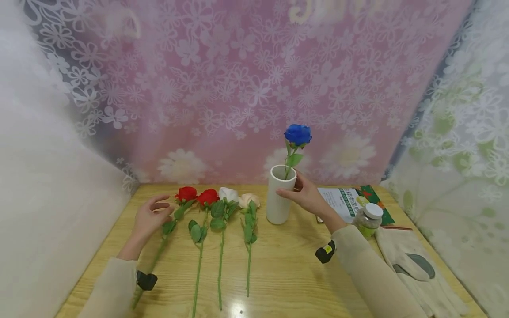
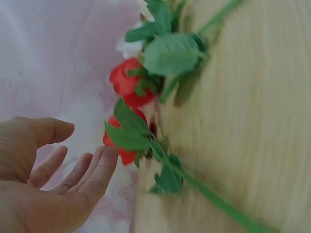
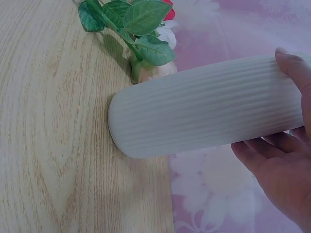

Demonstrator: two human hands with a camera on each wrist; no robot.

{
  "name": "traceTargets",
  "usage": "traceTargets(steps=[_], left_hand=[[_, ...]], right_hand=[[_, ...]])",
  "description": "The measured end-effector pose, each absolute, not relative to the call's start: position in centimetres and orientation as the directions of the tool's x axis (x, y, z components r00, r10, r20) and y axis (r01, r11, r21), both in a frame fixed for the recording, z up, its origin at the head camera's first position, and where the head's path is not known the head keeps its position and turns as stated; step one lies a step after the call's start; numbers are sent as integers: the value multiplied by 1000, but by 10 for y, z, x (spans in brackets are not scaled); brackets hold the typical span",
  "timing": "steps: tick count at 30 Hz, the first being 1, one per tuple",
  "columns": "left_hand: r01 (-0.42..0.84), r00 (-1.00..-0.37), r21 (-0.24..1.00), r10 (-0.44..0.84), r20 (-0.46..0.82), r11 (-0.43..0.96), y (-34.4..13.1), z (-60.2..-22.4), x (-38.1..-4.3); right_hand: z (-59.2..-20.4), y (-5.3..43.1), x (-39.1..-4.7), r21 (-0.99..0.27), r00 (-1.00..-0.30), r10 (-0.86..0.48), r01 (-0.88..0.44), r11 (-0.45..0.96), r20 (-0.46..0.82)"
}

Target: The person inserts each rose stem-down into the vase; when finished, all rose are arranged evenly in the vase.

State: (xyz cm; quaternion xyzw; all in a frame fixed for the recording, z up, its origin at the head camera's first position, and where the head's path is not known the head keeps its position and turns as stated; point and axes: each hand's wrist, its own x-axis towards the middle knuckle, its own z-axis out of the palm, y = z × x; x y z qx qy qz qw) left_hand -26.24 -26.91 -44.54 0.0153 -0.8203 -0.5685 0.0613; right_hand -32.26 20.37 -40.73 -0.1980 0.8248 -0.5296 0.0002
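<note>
Cannot follow the lower stem of the blue rose (image 1: 298, 134) inside the white vase (image 1: 277, 203), near the far edge of the desk (image 1: 290, 274). Cannot see most fingers of the right hand (image 1: 309, 195), hidden behind the vase in the head view. Impossible to judge contact between the left hand (image 1: 151, 216) and the leftmost red rose (image 1: 186, 194), blurred in the left wrist view. Lose the stem of the second red rose (image 1: 208, 197) at the head view's lower border. Cannot read the small print on the white packet (image 1: 338, 202) near the far right corner.
</note>
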Motion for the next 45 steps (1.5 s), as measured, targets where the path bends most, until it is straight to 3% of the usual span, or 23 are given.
traceTargets(steps=[6, 19, 25, 45], left_hand=[[24, -995, 850, -66, 69, 525, -285, -453, -256], [0, -997, 754, -57, 50, 657, -298, -458, -247], [-45, -999, 748, -17, -45, 663, -302, -464, -245], [-47, -998, 698, 2, -70, 715, -291, -475, -242]], right_hand=[[-405, 203, -323, -867, -917, -328, -345, 359, 228], [-408, 203, -324, -870, -915, -338, -342, 355, 222], [-408, 204, -325, -871, -915, -337, -341, 354, 222], [-407, 203, -324, -877, -923, -325, -324, 356, 209]])
